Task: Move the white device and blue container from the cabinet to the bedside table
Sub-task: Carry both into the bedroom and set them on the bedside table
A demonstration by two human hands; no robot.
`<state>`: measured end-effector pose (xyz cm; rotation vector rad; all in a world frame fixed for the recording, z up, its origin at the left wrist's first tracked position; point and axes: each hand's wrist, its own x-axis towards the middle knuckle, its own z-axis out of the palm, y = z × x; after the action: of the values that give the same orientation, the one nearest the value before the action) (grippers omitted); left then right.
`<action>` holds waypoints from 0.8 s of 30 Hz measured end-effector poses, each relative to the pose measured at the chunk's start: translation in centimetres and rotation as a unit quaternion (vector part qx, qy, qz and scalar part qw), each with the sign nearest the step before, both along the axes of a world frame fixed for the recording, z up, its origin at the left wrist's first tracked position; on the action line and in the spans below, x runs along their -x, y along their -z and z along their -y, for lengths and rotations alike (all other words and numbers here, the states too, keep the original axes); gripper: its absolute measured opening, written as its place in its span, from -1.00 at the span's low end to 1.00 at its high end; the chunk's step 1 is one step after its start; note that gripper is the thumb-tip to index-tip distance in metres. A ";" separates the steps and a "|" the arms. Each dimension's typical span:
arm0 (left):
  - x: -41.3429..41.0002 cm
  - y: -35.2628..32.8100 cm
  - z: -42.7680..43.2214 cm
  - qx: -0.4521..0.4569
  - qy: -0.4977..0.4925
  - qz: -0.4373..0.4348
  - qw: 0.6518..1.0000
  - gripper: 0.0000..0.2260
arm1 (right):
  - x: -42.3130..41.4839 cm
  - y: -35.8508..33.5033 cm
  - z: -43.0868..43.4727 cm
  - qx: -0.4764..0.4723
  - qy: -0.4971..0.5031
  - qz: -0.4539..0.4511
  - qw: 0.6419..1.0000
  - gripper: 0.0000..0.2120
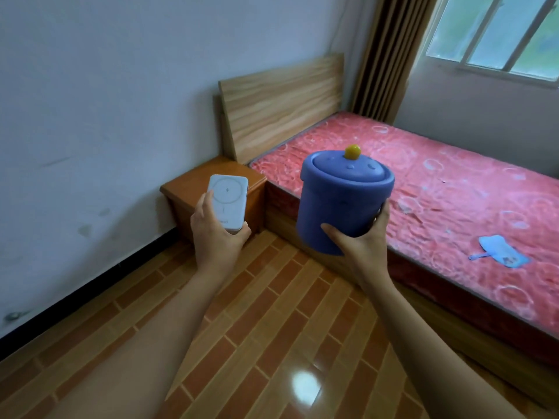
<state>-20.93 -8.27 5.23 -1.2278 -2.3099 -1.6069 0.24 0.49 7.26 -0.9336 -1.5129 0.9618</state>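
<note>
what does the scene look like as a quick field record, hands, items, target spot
left hand: holds the white power bank, face up
right hand: grips the blue lidded container from below, tilted
container lid: on, yellow knob on top
bedside table: wooden, beside the bed, nothing seen on it
items on table: none yet
on bed: blue hand fan

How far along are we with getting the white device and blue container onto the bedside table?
Pickup looks done: the left hand holds the white device and the right hand grips the blue container. Both are in mid-air over the floor. Left: reach the bedside table by the bed and set both down.
</note>
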 end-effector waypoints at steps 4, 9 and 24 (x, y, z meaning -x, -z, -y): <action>2.9 0.8 -4.4 0.009 -0.022 0.006 1.000 -0.25 | 2.6 0.5 -5.0 0.007 -0.016 -0.002 1.000 0.03; 7.0 1.4 -10.5 0.014 -0.050 -0.007 0.999 -0.25 | 7.1 1.9 -11.4 0.012 -0.020 0.002 1.000 0.02; 23.9 2.0 -28.2 0.020 -0.095 0.014 0.995 -0.31 | 26.3 3.0 -31.6 0.038 -0.066 -0.006 0.997 0.04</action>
<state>-44.87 19.92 3.21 -0.9635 -2.4020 -1.5303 -26.09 32.09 4.21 -0.8896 -1.5525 1.1244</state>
